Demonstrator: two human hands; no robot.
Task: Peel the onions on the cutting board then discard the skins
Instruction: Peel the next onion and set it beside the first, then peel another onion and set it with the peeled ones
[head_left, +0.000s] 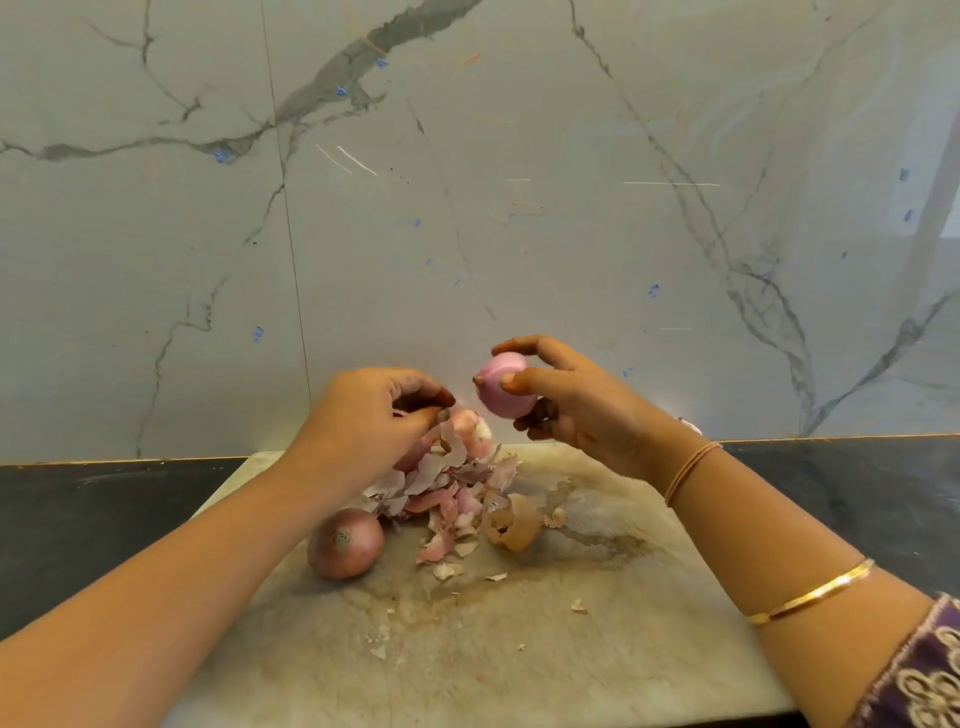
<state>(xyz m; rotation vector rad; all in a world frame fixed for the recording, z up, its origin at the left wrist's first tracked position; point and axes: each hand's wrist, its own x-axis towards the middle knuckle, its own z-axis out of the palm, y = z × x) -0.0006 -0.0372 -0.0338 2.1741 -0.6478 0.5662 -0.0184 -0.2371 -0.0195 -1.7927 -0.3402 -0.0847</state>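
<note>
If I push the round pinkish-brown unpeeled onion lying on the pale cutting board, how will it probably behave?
The round pinkish-brown unpeeled onion would likely roll: it is nearly spherical and rests loose on the flat pale cutting board. Its dry papery skin probably gives grip, yet may flake.

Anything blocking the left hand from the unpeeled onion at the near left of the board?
Nothing visible. The unpeeled onion lies uncovered on the cutting board, the skin pile beside it on the right. But the left hand is pinching a skin over that pile. The right hand holds a peeled onion.
</note>
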